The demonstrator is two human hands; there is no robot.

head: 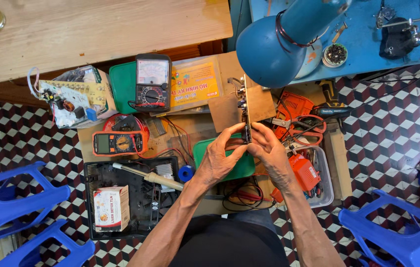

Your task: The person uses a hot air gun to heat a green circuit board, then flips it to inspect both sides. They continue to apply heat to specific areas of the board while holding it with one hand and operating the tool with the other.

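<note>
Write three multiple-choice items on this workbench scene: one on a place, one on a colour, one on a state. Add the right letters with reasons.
1. Where does the orange digital multimeter lie?
A. left of the hands
B. on the blue table
C. in the clear tray

2. What colour is the lamp shade?
A. red
B. blue
C. white

3. How is the brown circuit board held?
A. flat on the floor
B. by one hand only
C. on edge between both hands

Answers:
1 A, it sits on the cardboard left of the left hand.
2 B, the shade above the board is blue.
3 C, the left hand and right hand both pinch its lower edge.
</note>
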